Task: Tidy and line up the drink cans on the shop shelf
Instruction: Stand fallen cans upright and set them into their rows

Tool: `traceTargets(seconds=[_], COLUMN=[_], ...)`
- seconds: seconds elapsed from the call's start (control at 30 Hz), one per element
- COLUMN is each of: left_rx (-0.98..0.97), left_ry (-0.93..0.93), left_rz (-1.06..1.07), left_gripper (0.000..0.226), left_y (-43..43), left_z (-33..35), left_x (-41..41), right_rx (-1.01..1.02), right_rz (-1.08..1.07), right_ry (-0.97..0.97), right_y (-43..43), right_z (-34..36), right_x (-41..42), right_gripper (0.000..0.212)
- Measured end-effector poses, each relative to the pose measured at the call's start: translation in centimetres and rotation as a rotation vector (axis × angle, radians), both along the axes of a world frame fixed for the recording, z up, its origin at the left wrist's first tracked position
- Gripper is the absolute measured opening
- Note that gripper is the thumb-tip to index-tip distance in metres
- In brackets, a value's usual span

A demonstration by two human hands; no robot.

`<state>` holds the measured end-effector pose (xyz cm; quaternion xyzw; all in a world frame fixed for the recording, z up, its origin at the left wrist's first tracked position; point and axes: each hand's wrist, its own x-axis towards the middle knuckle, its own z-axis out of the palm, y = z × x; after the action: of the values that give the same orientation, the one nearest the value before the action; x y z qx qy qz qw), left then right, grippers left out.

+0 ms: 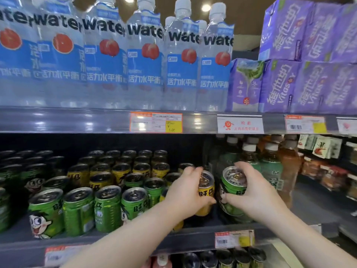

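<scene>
Nearest to the camera, the left hand point(185, 192) is raised to the middle shelf point(116, 241), and its grip is closed round the side of a yellow can point(207, 187). A green can point(230, 192) is grasped by the right hand point(257, 192) from the right side, with the fingers curled over its rim. Both cans are held tilted, with the tops leaned towards the camera. They are kept just beside each other, at the right end of the group of cans and near the front of the shelf. To the left, green cans point(108, 207) are ranged in the front row, and yellow cans point(120, 171) are seen behind them. Tea bottles point(270, 167) are placed to the right of the hands. Water bottles point(144, 60) and purple cartons point(280, 84) are stocked on the level above.
</scene>
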<state>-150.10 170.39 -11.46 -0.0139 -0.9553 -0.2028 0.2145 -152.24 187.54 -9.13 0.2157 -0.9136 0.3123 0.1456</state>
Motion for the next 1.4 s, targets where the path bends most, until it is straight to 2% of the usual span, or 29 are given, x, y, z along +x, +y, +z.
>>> traceTargets(seconds=[0.1,0.23,0.33,0.47,0.57,0.67,0.73,0.87,0.97,1.2,1.27,1.4], left_rx=[-0.308,-0.487,-0.427,-0.243,-0.091,-0.045,-0.110,-0.171,-0.141,0.450,0.503,0.462], left_ry=[-0.070,-0.135,-0.163,-0.139,-0.214,-0.379,-0.489,-0.561,-0.485,0.122,0.227,0.317], left_rz=[0.130,0.186,0.159,0.182,0.229,0.163,0.146,0.159,0.193,0.283,0.313,0.355], left_gripper=[0.088,0.088,0.081,0.055,0.048,0.055,0.066,0.083,0.080,0.081,0.077,0.074], left_y=[0.2,0.6,-0.1,-4.1,-8.1,-10.8,-11.3,-10.8,-11.0,-11.5,-11.9,-12.9], left_z=[-1.0,-1.7,-1.1,0.7,1.7,2.0,1.8,1.3,1.1,2.9,3.8,4.4], left_x=[-1.2,-1.9,-1.6,-0.5,0.2,0.6,0.6,-0.2,-0.4,2.5,4.1,8.8], right_rx=[0.004,0.031,0.050,0.089,0.099,0.074,0.059,0.035,-0.011,-0.100,-0.110,-0.144], right_rz=[0.002,0.021,0.035,0.037,0.038,0.044,0.050,0.083,0.150,0.316,0.369,0.490], right_ry=[-0.026,-0.043,-0.051,-0.028,-0.010,0.016,0.026,0.045,0.051,0.097,0.092,0.082], right_y=[-0.1,-0.7,-1.4,-1.8,-2.1,-2.3,-2.5,-3.0,-3.6,-5.6,-6.8,-10.2], right_z=[-0.3,-0.7,-0.7,-0.2,0.4,1.1,1.6,2.1,2.1,2.1,2.1,1.9], right_x=[-0.1,-0.6,-0.8,-1.1,-1.2,-1.3,-1.3,-1.1,-0.7,0.3,0.7,1.6], right_gripper=[0.083,0.083,0.083,0.082,0.081,0.083,0.083,0.082,0.083,0.084,0.084,0.084])
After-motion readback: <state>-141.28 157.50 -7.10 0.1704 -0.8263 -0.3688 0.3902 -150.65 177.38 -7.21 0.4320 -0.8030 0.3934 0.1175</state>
